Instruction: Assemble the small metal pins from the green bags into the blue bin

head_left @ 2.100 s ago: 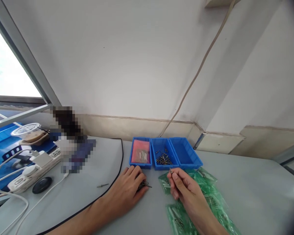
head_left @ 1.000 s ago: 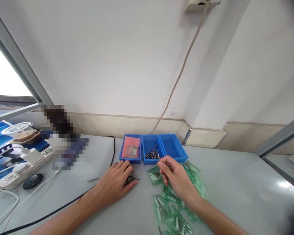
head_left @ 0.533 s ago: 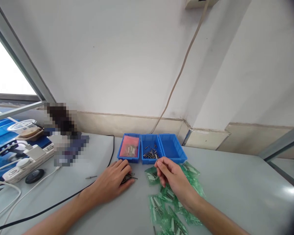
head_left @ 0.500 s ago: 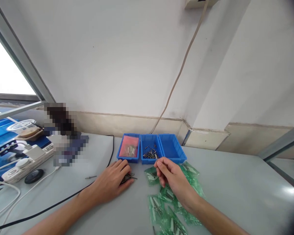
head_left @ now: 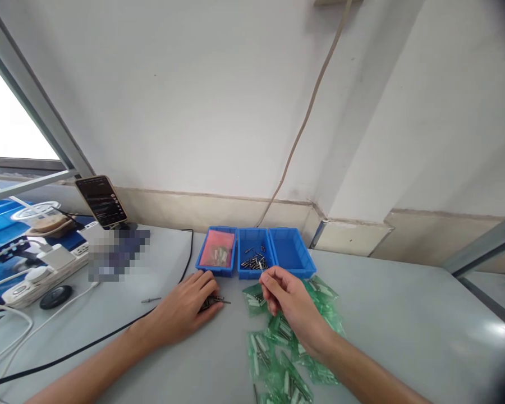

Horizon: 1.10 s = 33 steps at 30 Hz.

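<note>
My left hand (head_left: pixel 190 303) lies palm down on the grey table (head_left: pixel 404 325), its fingers over a small bunch of metal pins (head_left: pixel 214 301). My right hand (head_left: pixel 287 297) hovers just in front of the middle blue tray (head_left: pixel 252 272), fingertips pinched on a small metal pin. That tray holds several dark metal pins. The left blue tray (head_left: pixel 202 264) holds a pink bag with small parts. The right blue tray (head_left: pixel 290 255) looks empty. Several green plastic bags (head_left: pixel 278 348) of parts lie under and around my right forearm.
A lone pin (head_left: pixel 150 300) lies left of my left hand. A black cable (head_left: pixel 109 334) curves across the table. At the far left are a white power strip (head_left: pixel 33 272), a black disc (head_left: pixel 55 296) and a propped phone (head_left: pixel 101 201). The wall stands just behind the trays.
My right hand has drifted slightly left toward the middle tray, still pinching a pin. The left hand stays over its pins. The view has shifted a little.
</note>
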Each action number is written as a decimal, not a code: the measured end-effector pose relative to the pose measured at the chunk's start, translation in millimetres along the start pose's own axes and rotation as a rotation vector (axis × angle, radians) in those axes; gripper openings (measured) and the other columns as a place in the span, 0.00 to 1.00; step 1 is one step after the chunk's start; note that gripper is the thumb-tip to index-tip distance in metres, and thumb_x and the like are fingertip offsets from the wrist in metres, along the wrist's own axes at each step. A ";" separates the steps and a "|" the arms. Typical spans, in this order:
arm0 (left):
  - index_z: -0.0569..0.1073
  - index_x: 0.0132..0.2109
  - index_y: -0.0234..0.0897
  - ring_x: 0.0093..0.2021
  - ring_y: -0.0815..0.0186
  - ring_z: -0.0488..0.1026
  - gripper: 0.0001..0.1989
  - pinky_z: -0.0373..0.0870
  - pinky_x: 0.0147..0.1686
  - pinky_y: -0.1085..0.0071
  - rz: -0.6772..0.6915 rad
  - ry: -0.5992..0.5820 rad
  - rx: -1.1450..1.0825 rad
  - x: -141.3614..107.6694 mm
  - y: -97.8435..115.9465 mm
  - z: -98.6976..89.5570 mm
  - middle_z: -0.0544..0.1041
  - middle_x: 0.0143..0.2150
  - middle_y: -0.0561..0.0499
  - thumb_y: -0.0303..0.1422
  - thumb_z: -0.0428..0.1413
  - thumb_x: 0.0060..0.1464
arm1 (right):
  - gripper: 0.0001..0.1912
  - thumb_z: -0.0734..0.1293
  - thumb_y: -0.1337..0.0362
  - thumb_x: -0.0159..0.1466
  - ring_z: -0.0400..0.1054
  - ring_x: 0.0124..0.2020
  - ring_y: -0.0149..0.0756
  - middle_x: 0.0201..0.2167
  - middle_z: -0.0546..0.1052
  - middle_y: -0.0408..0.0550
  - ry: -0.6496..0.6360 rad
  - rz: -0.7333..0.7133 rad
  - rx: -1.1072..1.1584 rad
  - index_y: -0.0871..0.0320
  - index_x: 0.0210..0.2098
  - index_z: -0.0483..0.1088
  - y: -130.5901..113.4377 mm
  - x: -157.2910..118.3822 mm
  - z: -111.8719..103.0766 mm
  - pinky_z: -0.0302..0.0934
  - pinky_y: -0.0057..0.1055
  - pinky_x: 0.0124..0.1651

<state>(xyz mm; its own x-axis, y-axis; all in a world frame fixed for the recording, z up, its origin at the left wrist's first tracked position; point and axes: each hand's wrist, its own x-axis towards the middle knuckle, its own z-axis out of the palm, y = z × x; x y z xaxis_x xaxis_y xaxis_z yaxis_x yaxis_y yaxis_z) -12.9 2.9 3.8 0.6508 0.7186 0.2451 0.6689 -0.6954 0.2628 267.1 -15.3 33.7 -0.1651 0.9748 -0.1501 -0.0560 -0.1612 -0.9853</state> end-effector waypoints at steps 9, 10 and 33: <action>0.69 0.46 0.40 0.45 0.60 0.69 0.06 0.67 0.45 0.65 -0.001 0.003 -0.064 1.5 4.1 2.8 0.72 0.46 0.48 0.35 0.51 0.75 | 0.22 0.68 0.42 0.69 0.62 0.20 0.25 0.27 0.73 0.38 0.008 -0.116 -0.050 0.56 0.39 0.71 9.0 5.8 -2.6 0.54 0.25 0.24; 0.69 0.47 0.40 0.46 0.60 0.69 0.05 0.67 0.46 0.65 -0.005 0.005 -0.078 1.9 4.8 3.1 0.72 0.46 0.48 0.35 0.52 0.75 | 0.22 0.68 0.42 0.70 0.62 0.19 0.26 0.26 0.73 0.37 0.010 -0.108 -0.046 0.56 0.39 0.70 8.9 5.6 -2.3 0.54 0.25 0.24; 0.72 0.46 0.39 0.46 0.60 0.69 0.08 0.68 0.46 0.64 -0.042 0.025 -0.195 12.9 15.7 10.3 0.75 0.45 0.48 0.38 0.55 0.74 | 0.05 0.68 0.70 0.73 0.74 0.42 0.45 0.41 0.77 0.48 -0.166 -0.662 -1.232 0.53 0.40 0.71 34.4 -6.0 12.0 0.67 0.40 0.45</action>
<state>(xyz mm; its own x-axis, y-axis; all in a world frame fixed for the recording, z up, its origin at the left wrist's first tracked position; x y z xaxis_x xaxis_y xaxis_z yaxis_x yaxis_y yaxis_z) 9.7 1.2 1.6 0.6130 0.7487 0.2523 0.6115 -0.6518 0.4485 254.3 -28.6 1.6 -0.5650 0.7728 0.2889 0.7039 0.6342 -0.3199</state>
